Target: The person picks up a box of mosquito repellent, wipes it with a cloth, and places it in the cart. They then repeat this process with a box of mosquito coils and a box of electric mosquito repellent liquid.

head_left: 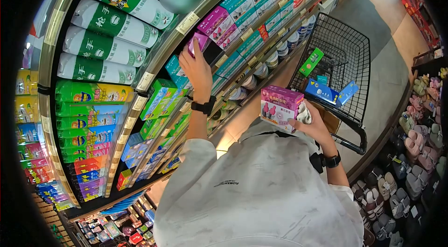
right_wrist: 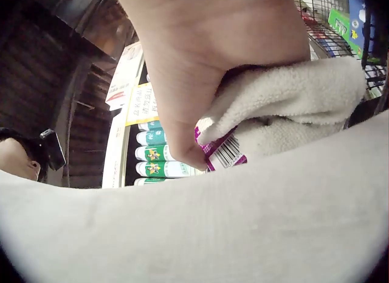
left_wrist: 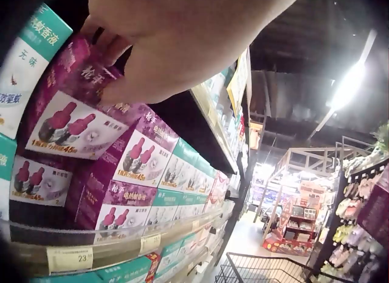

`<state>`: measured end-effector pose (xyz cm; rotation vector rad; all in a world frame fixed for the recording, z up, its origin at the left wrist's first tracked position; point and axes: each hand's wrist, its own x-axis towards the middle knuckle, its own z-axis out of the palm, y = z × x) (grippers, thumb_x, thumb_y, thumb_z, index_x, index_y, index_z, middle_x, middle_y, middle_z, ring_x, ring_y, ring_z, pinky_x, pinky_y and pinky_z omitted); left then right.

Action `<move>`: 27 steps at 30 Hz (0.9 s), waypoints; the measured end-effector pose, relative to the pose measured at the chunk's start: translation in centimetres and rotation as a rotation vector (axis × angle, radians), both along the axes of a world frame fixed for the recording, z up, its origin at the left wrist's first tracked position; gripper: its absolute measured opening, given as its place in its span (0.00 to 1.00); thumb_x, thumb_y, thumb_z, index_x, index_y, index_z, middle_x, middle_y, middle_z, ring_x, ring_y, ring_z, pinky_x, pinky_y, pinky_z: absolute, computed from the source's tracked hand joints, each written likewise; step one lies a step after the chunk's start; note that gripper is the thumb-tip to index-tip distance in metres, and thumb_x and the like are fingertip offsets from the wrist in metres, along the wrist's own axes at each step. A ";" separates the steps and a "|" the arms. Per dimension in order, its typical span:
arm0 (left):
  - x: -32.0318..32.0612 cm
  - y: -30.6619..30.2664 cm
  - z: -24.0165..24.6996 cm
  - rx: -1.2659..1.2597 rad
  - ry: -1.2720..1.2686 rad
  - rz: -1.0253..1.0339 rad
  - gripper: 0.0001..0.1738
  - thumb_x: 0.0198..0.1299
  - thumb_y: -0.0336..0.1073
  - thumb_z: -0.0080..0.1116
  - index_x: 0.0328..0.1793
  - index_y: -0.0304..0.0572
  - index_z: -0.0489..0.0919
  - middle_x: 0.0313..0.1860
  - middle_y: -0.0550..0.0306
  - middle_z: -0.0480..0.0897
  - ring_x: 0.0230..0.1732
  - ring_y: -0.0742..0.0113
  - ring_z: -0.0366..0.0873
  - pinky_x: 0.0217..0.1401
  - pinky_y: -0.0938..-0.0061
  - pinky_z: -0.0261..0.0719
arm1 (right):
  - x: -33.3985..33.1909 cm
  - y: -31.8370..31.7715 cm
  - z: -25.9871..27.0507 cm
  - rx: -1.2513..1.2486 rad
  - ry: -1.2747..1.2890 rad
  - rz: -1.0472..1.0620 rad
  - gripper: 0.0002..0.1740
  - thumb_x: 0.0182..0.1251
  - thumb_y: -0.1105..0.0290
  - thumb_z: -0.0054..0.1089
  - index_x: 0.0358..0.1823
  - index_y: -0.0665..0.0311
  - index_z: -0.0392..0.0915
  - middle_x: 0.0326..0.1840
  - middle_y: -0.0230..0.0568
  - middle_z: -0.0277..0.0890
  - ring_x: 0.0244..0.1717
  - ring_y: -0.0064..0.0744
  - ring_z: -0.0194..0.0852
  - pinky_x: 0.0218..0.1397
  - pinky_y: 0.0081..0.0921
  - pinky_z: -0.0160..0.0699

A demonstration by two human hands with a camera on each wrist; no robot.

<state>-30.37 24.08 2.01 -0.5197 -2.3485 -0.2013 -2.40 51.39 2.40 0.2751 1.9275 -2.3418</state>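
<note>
At the shelf my left hand point(head_left: 198, 70) grips the top of a purple mosquito-repellent liquid box point(left_wrist: 74, 125), which tilts among similar purple boxes point(left_wrist: 146, 152) in the left wrist view. Its fingers reach over the box's top, thumb on the near side. In front of my body, my right hand point(head_left: 315, 126) holds another purple mosquito-repellent liquid box point(head_left: 280, 107) together with a crumpled white cloth point(right_wrist: 292, 106). The right wrist view shows a barcode on this box point(right_wrist: 226, 154), beside my thumb; the cloth covers much of the rest.
A black wire shopping cart point(head_left: 368, 60) stands ahead right, with a green box point(head_left: 311, 62) and a blue box point(head_left: 322, 93) inside. Green-white spray cans point(head_left: 109, 32) and bagged goods point(head_left: 88, 121) fill the left shelves. Slippers point(head_left: 415, 172) hang at the right. Another person point(right_wrist: 21, 155) appears in the right wrist view.
</note>
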 end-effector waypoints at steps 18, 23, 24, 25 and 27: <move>8.4 -0.4 3.6 0.433 -0.746 -0.417 0.19 0.75 0.27 0.46 0.67 0.44 0.82 0.62 0.43 0.75 0.60 0.54 0.75 0.64 0.70 0.71 | 1.2 2.4 1.6 -0.149 0.004 -0.170 0.43 0.58 0.71 0.73 0.75 0.70 0.63 0.67 0.35 0.73 0.64 0.24 0.69 0.70 0.26 0.66; 11.2 4.3 2.7 0.543 -1.142 -0.755 0.17 0.75 0.33 0.50 0.63 0.37 0.82 0.58 0.48 0.74 0.60 0.59 0.75 0.64 0.69 0.71 | 0.2 2.5 3.0 -0.107 0.076 -0.048 0.43 0.58 0.72 0.72 0.75 0.70 0.63 0.68 0.37 0.72 0.67 0.25 0.67 0.72 0.27 0.63; 11.6 5.0 2.2 0.710 -1.253 -0.884 0.18 0.73 0.35 0.54 0.62 0.33 0.82 0.59 0.50 0.74 0.60 0.62 0.75 0.64 0.72 0.70 | 0.1 2.3 3.0 -0.103 0.074 -0.053 0.43 0.58 0.72 0.72 0.75 0.70 0.63 0.68 0.37 0.72 0.67 0.25 0.67 0.72 0.27 0.63; 12.0 5.7 1.9 0.880 -1.361 -1.013 0.20 0.71 0.37 0.59 0.62 0.30 0.81 0.60 0.52 0.74 0.59 0.65 0.74 0.63 0.74 0.70 | -0.1 2.2 2.8 -0.114 0.079 -0.053 0.42 0.58 0.73 0.71 0.75 0.70 0.63 0.68 0.37 0.72 0.67 0.25 0.67 0.72 0.27 0.63; 13.0 6.8 2.5 0.904 -1.467 -0.908 0.22 0.69 0.40 0.62 0.61 0.28 0.81 0.61 0.54 0.73 0.59 0.67 0.74 0.62 0.75 0.70 | 0.1 2.0 2.1 -0.140 0.115 -0.064 0.42 0.59 0.75 0.71 0.75 0.69 0.63 0.67 0.36 0.72 0.67 0.25 0.67 0.73 0.26 0.63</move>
